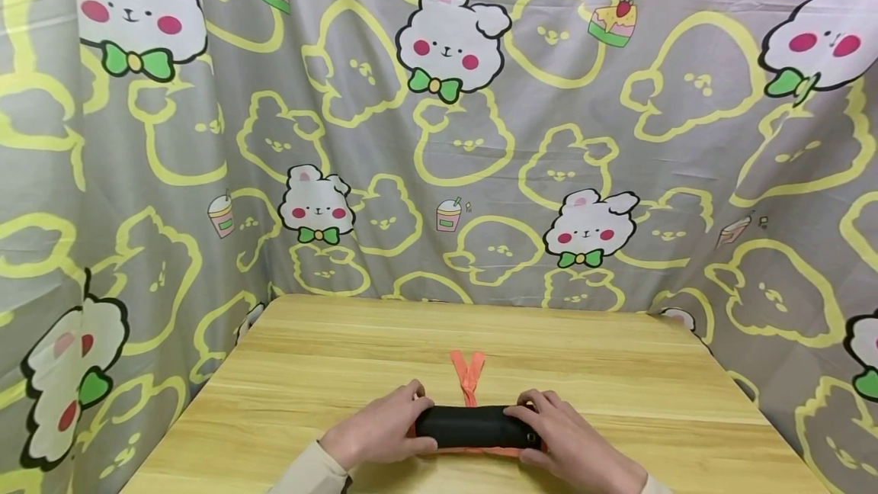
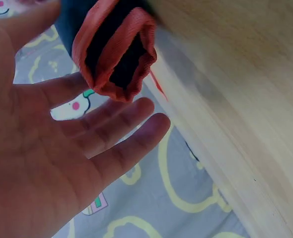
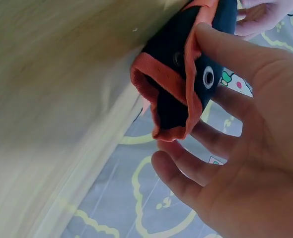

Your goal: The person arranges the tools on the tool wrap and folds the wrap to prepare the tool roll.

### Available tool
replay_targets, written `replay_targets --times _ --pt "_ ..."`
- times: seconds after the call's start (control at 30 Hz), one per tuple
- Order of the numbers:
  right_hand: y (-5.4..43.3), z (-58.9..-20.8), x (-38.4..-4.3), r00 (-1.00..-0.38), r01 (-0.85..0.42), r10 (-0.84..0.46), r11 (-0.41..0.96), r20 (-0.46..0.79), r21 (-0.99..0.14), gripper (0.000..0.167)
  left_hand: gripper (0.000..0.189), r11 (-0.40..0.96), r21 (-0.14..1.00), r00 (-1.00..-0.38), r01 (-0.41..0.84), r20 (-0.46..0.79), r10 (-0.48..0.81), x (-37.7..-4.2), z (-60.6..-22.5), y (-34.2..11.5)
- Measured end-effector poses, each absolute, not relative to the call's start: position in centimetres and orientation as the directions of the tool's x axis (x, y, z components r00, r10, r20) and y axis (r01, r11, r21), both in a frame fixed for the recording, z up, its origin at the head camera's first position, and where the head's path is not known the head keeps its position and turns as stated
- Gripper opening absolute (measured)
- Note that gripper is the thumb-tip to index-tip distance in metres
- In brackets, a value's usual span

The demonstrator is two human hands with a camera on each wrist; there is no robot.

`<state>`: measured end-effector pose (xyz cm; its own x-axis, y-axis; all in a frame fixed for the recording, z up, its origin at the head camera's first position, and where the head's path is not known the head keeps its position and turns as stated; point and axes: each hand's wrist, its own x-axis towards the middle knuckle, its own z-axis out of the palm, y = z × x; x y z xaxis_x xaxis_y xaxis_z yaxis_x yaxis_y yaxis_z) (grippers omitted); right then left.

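A black fabric roll (image 1: 466,427) with orange trim lies crosswise near the front of the wooden table. An orange ribbon (image 1: 469,376) runs from its far side and splits into two tails. My left hand (image 1: 384,425) holds the roll's left end, thumb on the near side, fingers on the far side. At the other end, my right hand (image 1: 565,437) grips it with the thumb against the orange edging. Hollow, orange-bound ends of the roll show in the left wrist view (image 2: 114,54) and right wrist view. A metal eyelet (image 3: 208,77) sits by the right thumb.
The wooden table (image 1: 329,341) extends beyond the roll to its back edge. A grey curtain (image 1: 384,136) printed with white bunnies and yellow outlines hangs behind the table and along both sides.
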<state>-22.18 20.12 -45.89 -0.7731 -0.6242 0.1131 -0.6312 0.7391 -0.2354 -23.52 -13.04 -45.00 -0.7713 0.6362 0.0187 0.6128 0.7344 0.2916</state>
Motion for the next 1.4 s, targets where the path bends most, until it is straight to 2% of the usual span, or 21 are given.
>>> replay_targets --times 0.13,0.4,0.63,0.83,1.0,1.17,1.4 --pt "20.1 -46.3 -22.2 -0.772 -0.634 -0.628 0.748 0.101 -0.196 0.06 0.064 0.739 0.25 -0.764 0.626 0.009 0.645 -23.2 -45.0 -13.0" --pt "20.1 -46.4 -22.2 -0.785 -0.61 -0.617 0.754 0.055 -0.244 0.068 0.072 0.752 0.258 -0.771 0.607 -0.035 0.635 -23.2 -45.3 -12.9" --pt "20.2 -46.3 -22.4 -0.769 -0.638 -0.626 0.737 0.131 -0.226 0.061 0.067 0.717 0.246 -0.743 0.653 0.025 0.668 -23.1 -45.3 -12.7" --pt "20.2 -46.3 -22.5 -0.755 -0.654 -0.643 0.722 0.131 -0.224 0.054 0.061 0.719 0.212 -0.741 0.661 0.039 0.67 -22.8 -45.1 -12.3" --pt "20.2 -46.1 -22.2 -0.743 -0.662 -0.658 0.696 0.122 -0.277 0.049 0.052 0.728 0.181 -0.742 0.661 0.018 0.67 -22.6 -45.0 -12.0" --pt "20.0 -45.7 -22.0 -0.743 -0.632 -0.668 0.679 0.043 -0.375 0.045 0.045 0.727 0.171 -0.735 0.665 -0.024 0.677 -22.1 -44.5 -11.9" --pt "20.1 -45.4 -21.7 -0.728 -0.593 -0.685 0.656 -0.038 -0.468 0.039 0.039 0.707 0.295 -0.711 0.643 -0.115 0.694 -21.8 -43.6 -12.2"
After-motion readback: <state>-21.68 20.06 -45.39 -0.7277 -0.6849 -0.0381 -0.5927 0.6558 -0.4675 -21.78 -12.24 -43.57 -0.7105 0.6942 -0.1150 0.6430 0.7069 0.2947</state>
